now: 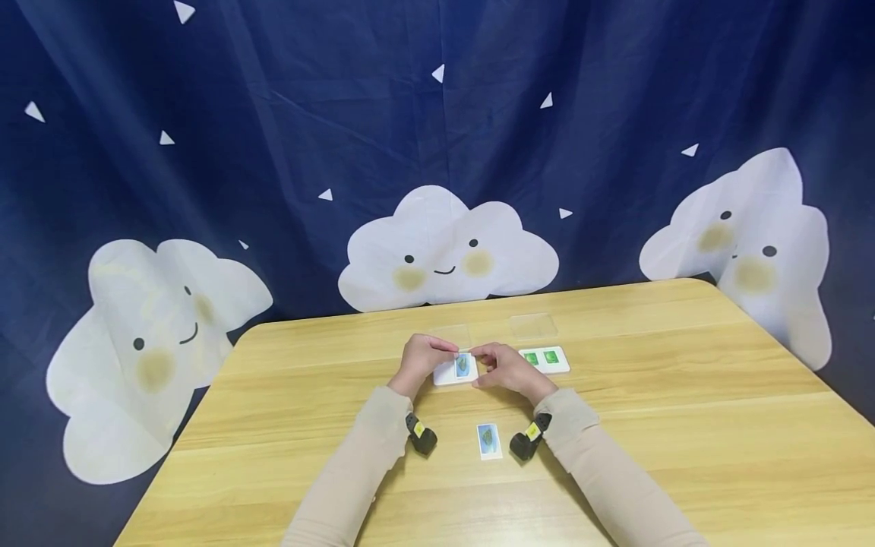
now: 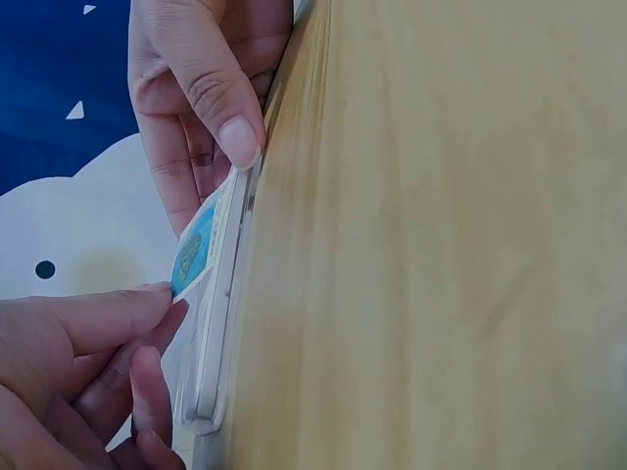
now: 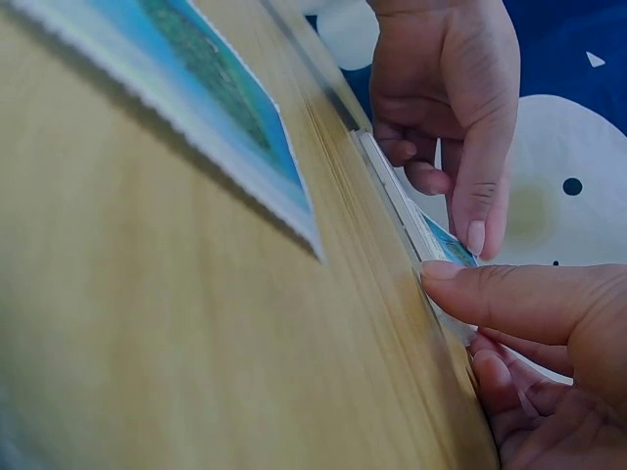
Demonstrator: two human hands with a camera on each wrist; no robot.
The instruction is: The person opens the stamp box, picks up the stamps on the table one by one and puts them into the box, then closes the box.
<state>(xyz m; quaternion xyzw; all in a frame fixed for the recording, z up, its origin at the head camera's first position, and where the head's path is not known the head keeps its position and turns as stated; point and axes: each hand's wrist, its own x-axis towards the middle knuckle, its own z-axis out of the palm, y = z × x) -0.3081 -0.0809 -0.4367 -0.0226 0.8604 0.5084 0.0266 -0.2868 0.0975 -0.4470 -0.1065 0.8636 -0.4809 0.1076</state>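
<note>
A small picture card [image 1: 465, 365] with a blue and green print lies over the right half of a flat white board [image 1: 445, 372], one edge lifted in the left wrist view. My left hand [image 1: 424, 360] pinches the card's far edge between thumb and finger. At the board's right end, my right hand [image 1: 504, 366] grips it, with the thumb on the near corner and the fingertips by the card's far corner. The board sits in a shallow clear tray [image 2: 208, 427]. Closer to me, a second picture card [image 1: 488, 441] with a similar print lies on the table.
Right of the hands lies another white board [image 1: 557, 360] with two green pictures, partly covered by the right hand. Two clear plastic lids stand behind, one a right lid [image 1: 533, 326], the other a left lid [image 1: 451, 334]. A blue cloud-print curtain [image 1: 437, 152] hangs behind the wooden table [image 1: 273, 425].
</note>
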